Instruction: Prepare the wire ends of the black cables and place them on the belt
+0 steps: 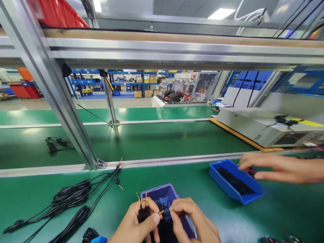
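My left hand (138, 221) is closed round several black cables (143, 214) whose red, yellow and black wire ends stick up past the fingers. One stripped end with yellow and red wires (161, 212) points right from under the thumb, towards my other hand. My right hand (193, 219) is pinched close to that end, thumb against forefinger; whatever lies between them is too small to make out. Beneath both hands a purple-blue bin (170, 189) holds small dark parts, partly hidden by the fingers.
Bundled black cables (73, 194) lie at the left. Another person's hand (275, 167) hovers over a blue bin (215, 173) containing black pieces. A metal post (73, 121) rises from the bench at the left. Farther back at the right sits a grey equipment box (248, 126).
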Tool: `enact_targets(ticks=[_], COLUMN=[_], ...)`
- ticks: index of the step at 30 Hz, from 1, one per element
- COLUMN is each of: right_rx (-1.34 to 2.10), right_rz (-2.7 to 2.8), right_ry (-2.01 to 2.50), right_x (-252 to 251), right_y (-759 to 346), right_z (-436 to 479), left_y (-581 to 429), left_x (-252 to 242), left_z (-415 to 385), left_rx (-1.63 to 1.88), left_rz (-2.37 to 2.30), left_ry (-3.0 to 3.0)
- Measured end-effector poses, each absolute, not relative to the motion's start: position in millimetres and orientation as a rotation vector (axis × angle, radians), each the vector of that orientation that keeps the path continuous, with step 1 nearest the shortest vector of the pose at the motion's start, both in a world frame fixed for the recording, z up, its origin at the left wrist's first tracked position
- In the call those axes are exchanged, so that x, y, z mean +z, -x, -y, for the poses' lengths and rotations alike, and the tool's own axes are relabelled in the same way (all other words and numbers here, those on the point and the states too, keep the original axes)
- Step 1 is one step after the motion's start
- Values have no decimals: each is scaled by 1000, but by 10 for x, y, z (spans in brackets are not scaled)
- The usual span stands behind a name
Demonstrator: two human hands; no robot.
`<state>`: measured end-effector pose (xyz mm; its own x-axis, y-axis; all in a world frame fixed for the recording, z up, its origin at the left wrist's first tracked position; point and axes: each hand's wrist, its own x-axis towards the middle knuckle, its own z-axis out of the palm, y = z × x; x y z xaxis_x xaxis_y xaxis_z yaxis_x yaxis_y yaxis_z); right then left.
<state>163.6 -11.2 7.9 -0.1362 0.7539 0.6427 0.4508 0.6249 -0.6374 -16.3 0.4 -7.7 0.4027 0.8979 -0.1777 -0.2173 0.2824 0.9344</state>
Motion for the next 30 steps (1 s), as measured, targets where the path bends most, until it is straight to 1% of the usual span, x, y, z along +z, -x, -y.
enact_targets(ticks=[4, 16, 25, 30], right_rx=[303, 304, 346, 503], right_rz=[1799, 1824, 1947, 1686], right_ry=[940, 933, 918, 1024], right_x=[108, 122, 92, 97], right_y=[-1624, -1617, -1632, -1610], right_z=[129, 117, 130, 138], left_y=[174, 168, 167, 173], left_x=[-92, -93, -202, -144], left_z=[4, 13, 13, 14], left_rx=[856, 868, 893, 867], left_rz=[-843, -843, -862, -887], left_ry=[-1061, -1090, -1125, -1068])
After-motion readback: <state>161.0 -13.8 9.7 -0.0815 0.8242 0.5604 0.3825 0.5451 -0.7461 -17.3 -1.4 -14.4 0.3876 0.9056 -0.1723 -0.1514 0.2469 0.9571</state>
